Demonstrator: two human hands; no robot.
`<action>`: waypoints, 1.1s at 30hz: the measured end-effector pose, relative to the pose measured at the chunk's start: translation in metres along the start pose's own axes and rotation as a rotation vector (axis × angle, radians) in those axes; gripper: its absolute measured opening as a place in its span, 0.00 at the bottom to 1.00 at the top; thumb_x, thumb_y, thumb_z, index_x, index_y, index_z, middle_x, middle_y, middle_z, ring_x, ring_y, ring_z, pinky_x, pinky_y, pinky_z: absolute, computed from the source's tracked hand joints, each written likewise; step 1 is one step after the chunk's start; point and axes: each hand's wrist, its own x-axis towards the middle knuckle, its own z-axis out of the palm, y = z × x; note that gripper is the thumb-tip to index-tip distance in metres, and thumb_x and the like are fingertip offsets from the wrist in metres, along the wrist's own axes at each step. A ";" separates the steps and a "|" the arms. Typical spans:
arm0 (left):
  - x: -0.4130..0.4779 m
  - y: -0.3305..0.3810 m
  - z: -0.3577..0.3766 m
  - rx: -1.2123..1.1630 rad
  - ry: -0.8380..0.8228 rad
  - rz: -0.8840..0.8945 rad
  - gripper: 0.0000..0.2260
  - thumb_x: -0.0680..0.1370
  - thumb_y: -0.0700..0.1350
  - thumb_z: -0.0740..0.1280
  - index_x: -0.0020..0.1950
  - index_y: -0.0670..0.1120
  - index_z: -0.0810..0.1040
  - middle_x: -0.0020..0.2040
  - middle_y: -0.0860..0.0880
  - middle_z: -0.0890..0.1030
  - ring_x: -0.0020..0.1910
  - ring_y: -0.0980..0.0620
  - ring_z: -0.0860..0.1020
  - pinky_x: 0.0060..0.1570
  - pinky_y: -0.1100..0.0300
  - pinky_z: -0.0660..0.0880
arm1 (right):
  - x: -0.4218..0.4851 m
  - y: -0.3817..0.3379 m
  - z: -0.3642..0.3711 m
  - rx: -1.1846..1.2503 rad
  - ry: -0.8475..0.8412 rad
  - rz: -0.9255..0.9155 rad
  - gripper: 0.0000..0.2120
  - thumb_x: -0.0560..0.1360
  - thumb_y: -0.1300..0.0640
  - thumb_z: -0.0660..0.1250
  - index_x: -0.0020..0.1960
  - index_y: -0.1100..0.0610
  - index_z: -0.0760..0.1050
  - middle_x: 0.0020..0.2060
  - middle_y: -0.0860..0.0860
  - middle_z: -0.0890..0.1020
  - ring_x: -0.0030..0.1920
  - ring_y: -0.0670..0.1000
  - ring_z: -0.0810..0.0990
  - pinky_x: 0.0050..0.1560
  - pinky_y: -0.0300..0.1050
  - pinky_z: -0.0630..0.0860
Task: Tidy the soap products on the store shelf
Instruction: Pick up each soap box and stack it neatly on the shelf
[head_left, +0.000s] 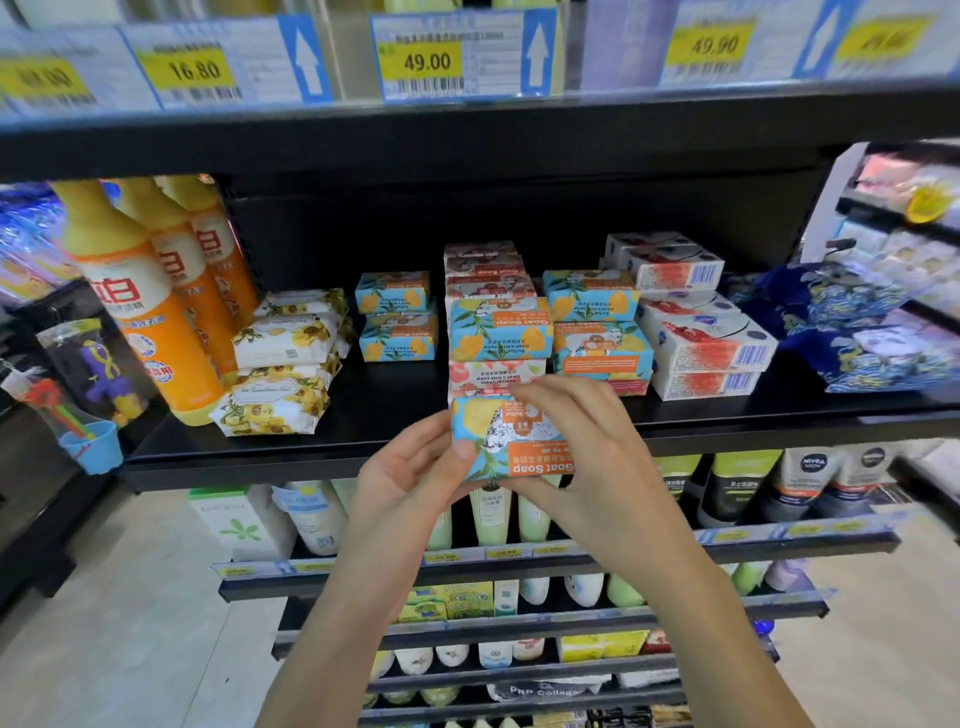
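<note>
A blue and yellow goat soap bar (506, 441) with an orange label hangs just in front of the black shelf's (363, 410) front edge. My left hand (410, 473) grips its left end with the thumb on its face. My right hand (582, 457) holds it from the right, fingers curled over its top and underside. Right behind it on the shelf stands a stack of goat soap bars (498, 338), with a pink one below the blue one. More goat soap stacks sit to the left (397, 317) and to the right (597, 327).
Orange bottles (156, 301) and flowered wipe packs (285, 364) fill the shelf's left part. White and red soap boxes (701, 338) and dark blue packs (852, 332) stand at the right. Price tags (423, 60) line the shelf above. Lower shelves hold tubes and bottles (743, 483).
</note>
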 end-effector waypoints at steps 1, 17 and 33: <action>0.002 0.001 -0.001 0.046 0.000 0.028 0.20 0.76 0.49 0.74 0.67 0.47 0.80 0.59 0.47 0.86 0.61 0.48 0.83 0.61 0.53 0.80 | 0.001 0.001 -0.005 -0.007 0.007 0.008 0.34 0.68 0.54 0.82 0.71 0.54 0.74 0.65 0.44 0.71 0.67 0.47 0.69 0.70 0.31 0.60; 0.054 -0.033 -0.068 1.412 0.067 0.299 0.49 0.71 0.81 0.44 0.75 0.49 0.74 0.75 0.48 0.73 0.77 0.48 0.68 0.77 0.47 0.63 | 0.072 0.064 -0.081 -0.228 -0.102 0.275 0.38 0.72 0.50 0.79 0.77 0.56 0.67 0.69 0.53 0.71 0.70 0.54 0.68 0.65 0.41 0.65; 0.055 -0.039 -0.070 1.445 0.073 0.310 0.42 0.73 0.77 0.50 0.75 0.51 0.74 0.76 0.51 0.72 0.78 0.51 0.67 0.77 0.50 0.60 | 0.071 0.073 -0.066 -0.096 0.022 0.453 0.42 0.69 0.51 0.82 0.77 0.56 0.67 0.67 0.53 0.75 0.65 0.52 0.75 0.58 0.42 0.70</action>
